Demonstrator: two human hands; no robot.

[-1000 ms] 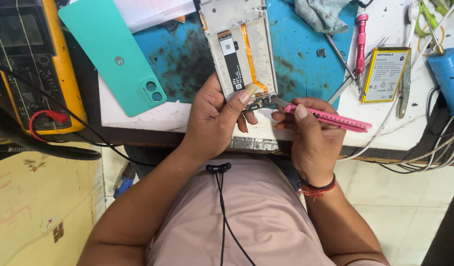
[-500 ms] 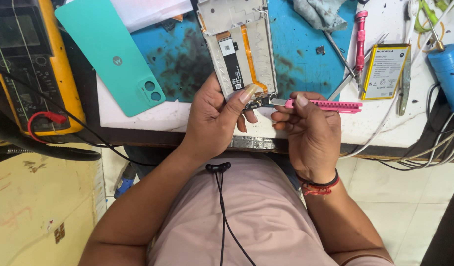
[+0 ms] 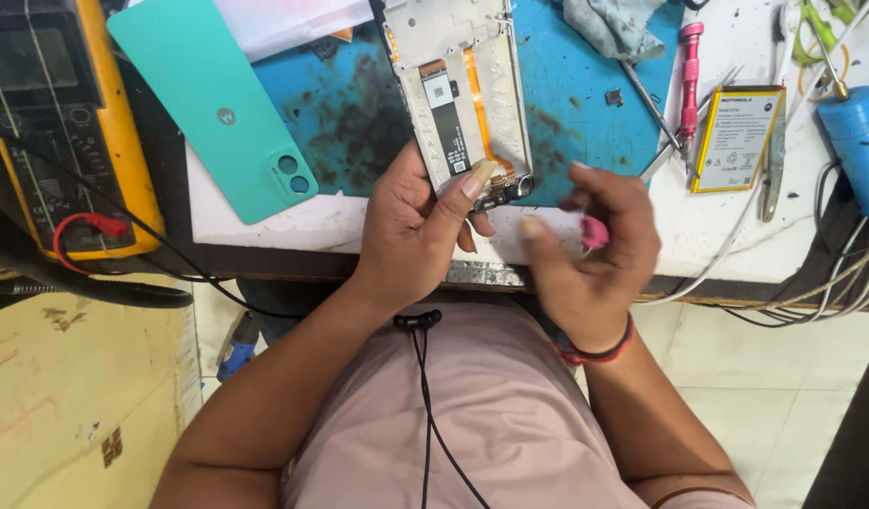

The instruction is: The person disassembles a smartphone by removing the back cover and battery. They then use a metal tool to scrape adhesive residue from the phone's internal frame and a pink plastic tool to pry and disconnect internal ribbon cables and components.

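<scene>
Phone frame [image 3: 463, 94] lies at the mat's near edge, left hand [image 3: 418, 226] pinching its near end; right hand [image 3: 585, 247] grips a pink screwdriver [image 3: 593, 232] (blurred). A slip could tear the orange flex cable [image 3: 479, 113].

The right hand [image 3: 585, 250] is blurred, and only the pink end of the tool [image 3: 594, 232] in its grip is seen. The top of the phone frame [image 3: 463, 94], above the left hand [image 3: 420, 226], is cut off by the edge.
</scene>
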